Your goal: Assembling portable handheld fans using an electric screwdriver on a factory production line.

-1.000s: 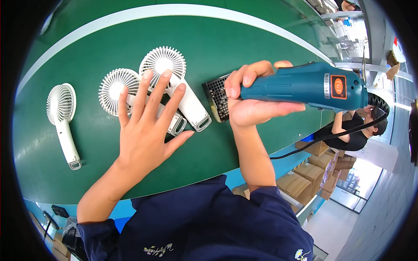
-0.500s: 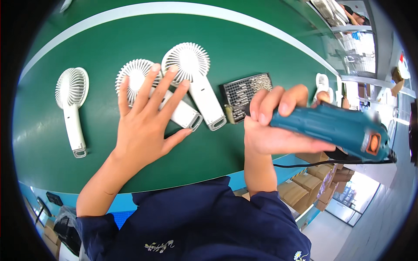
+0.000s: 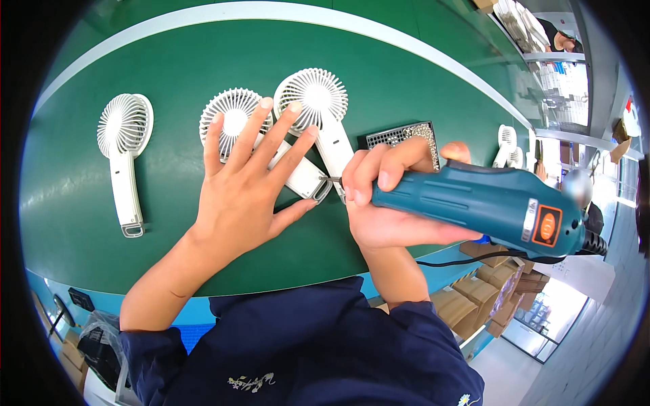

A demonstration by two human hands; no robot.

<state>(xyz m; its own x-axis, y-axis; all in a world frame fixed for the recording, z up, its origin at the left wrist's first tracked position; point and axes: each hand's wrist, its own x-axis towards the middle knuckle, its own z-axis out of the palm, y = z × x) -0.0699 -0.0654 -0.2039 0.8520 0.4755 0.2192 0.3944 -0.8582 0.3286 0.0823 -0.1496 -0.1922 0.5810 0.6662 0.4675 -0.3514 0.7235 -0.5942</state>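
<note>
Smooth green tabletop. Left fan: white plastic, round ribbed grille, slim straight handle, end loop. Left hand palm down over middle fan, fingers spread apart; fan lies slantwise, ribs and squared handle end showing. Right fan beside it, handle partly hidden. Black gridded tray, silvery bits heaped at one side. Right hand: fingers clamped round driver, teal grooved barrel; thin metal tip at middle fan's handle end. Black cord.
</note>
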